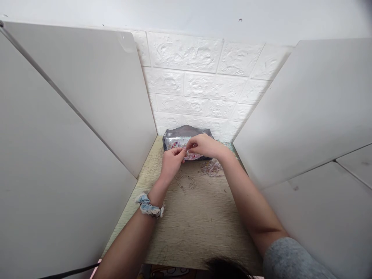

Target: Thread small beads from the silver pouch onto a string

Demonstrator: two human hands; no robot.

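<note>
My left hand [172, 162] and my right hand [204, 146] meet fingertip to fingertip above the far end of a narrow wooden table [192, 221]. Both are pinched on something tiny, too small to name. A thin beaded strand [186, 181] trails on the table below my left hand; whether it reaches my fingers I cannot tell. Right behind the hands lies a shiny grey bag [181, 135] with coloured beads showing at its front. A blue scrunchie [148, 206] circles my left wrist.
White partition panels close in on the left [87, 116] and right [305, 116], and a white brick-pattern wall [203, 77] stands behind. A small pile of clear beads or strands [211, 168] lies under my right wrist.
</note>
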